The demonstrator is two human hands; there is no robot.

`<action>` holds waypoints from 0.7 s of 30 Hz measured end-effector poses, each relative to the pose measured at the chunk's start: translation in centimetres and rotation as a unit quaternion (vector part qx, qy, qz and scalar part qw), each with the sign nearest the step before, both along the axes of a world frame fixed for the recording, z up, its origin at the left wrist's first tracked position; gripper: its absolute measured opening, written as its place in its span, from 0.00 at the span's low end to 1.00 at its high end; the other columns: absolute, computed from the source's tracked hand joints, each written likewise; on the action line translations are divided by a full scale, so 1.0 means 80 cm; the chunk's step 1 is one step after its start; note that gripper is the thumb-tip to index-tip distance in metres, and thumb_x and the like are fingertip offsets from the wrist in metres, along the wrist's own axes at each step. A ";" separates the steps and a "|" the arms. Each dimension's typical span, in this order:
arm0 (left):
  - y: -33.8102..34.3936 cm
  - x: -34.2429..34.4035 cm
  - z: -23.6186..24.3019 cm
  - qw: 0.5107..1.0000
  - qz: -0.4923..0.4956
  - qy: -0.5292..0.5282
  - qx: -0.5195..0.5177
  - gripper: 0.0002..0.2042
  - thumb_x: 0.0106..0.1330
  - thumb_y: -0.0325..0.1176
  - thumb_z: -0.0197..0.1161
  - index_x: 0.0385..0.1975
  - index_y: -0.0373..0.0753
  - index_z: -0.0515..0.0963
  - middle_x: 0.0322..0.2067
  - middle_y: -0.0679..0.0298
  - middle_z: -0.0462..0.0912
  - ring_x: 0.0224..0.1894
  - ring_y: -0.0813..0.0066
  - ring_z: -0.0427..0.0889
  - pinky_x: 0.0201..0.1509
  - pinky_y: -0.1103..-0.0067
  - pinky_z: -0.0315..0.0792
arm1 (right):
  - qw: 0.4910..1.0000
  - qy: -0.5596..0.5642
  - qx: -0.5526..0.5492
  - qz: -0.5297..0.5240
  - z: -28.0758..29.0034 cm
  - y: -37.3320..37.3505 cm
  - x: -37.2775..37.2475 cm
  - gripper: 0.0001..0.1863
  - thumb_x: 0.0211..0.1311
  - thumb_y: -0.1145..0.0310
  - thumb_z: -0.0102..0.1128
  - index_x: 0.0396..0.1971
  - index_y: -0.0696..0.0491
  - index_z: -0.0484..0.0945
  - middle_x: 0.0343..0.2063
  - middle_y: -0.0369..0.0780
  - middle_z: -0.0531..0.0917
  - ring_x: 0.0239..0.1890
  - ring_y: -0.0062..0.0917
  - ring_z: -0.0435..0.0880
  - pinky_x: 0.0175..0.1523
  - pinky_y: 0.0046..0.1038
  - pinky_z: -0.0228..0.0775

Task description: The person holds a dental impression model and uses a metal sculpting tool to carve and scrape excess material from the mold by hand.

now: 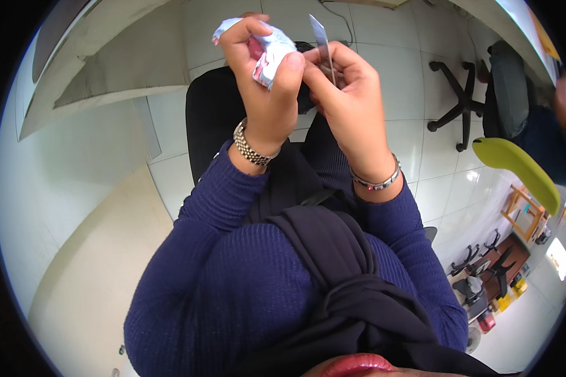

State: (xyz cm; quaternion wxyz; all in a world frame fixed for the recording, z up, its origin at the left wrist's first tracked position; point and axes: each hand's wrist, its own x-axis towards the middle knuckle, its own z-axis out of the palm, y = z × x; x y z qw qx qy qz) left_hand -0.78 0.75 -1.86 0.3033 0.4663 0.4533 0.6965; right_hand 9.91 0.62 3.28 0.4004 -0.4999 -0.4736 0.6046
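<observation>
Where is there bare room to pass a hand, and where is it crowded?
Bare floor tiles show between the right hand and the black chair base, and between the right sleeve and yellow-green armrest. It is crowded between that hand, holding a thin flat piece, and the left hand, gripping a crumpled wrapper: their fingers nearly meet. Chairs clutter the lower right.

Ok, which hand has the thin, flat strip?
The right hand, its fingers around the narrow grey strip; the left hand holds the crumpled whitish bundle instead.
</observation>
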 end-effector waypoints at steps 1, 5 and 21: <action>0.001 -0.002 -0.002 1.000 0.008 0.022 0.012 0.20 0.55 0.37 0.52 0.47 0.42 0.60 0.46 0.54 0.64 0.37 0.67 0.74 0.43 0.73 0.70 | 0.999 0.022 -0.026 0.007 0.002 0.002 0.001 0.05 0.56 0.73 0.58 0.28 0.60 0.75 0.20 0.32 0.77 0.25 0.09 0.72 0.29 0.16 0.65; 0.004 -0.001 0.005 0.998 0.010 -0.054 0.010 0.19 0.57 0.42 0.52 0.47 0.44 0.61 0.45 0.56 0.65 0.37 0.65 0.74 0.42 0.73 0.68 | 1.000 -0.022 0.007 -0.001 -0.005 0.002 0.000 0.05 0.56 0.73 0.57 0.29 0.60 0.75 0.20 0.31 0.76 0.25 0.09 0.71 0.30 0.16 0.63; 0.002 0.008 0.014 0.988 -0.055 -0.141 -0.030 0.19 0.59 0.44 0.51 0.48 0.44 0.60 0.46 0.56 0.64 0.39 0.66 0.74 0.45 0.71 0.69 | 0.995 -0.034 0.092 -0.023 -0.022 0.001 -0.001 0.04 0.56 0.73 0.58 0.27 0.58 0.75 0.19 0.36 0.76 0.22 0.15 0.71 0.28 0.20 0.63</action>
